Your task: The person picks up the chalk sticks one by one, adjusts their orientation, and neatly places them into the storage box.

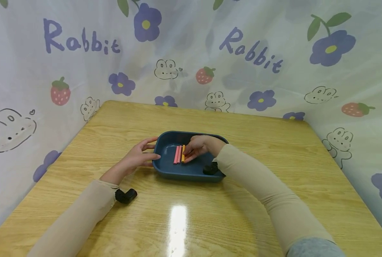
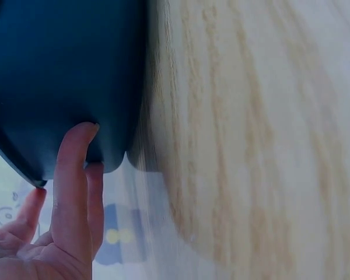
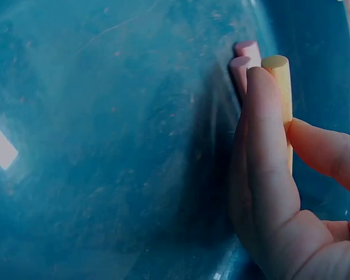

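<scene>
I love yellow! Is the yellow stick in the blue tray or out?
In. The head view shows the yellow stick inside the blue tray, pinched by the right hand, beside pink sticks.

A glossy desk [image 1: 274, 142] of pale yellow-brown wood grain spreads around both hands. Directly on it sits a dark blue rounded rectangular tray [image 1: 184, 176], touching the left hand [image 1: 136, 157] on that hand's right and lying beneath the right hand [image 1: 201, 146]. Bright glare marks the desktop nearer the person than either hand.
</scene>
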Available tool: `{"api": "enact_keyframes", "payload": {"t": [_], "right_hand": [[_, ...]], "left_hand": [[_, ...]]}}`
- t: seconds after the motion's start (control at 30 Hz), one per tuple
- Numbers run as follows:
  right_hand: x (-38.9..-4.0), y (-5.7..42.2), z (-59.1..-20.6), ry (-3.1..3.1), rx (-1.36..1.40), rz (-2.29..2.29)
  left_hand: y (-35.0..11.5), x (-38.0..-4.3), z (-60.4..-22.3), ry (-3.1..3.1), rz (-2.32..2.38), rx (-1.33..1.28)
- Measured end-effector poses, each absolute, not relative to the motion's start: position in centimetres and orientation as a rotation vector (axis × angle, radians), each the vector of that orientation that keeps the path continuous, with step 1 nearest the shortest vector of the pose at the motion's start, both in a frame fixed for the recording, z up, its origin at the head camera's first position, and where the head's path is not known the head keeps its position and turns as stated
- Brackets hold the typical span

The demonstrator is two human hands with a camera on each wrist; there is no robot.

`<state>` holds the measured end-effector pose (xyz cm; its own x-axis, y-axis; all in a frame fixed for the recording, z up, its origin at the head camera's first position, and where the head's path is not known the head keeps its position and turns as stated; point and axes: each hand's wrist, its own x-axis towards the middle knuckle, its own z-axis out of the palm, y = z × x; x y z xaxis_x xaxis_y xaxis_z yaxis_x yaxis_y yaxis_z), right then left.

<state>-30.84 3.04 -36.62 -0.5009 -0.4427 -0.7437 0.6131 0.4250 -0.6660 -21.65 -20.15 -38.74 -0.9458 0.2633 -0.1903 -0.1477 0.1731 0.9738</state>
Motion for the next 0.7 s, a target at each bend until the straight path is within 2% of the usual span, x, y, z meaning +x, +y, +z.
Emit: {"api": "enact_keyframes", "payload": {"t": [0.7], "right_hand": [[-30.63, 3.23, -36.11, 1.678, 0.099, -1.288]], "left_hand": [[-20.28, -21.73, -39.01, 2.114, 1.857, 0.117]]}}
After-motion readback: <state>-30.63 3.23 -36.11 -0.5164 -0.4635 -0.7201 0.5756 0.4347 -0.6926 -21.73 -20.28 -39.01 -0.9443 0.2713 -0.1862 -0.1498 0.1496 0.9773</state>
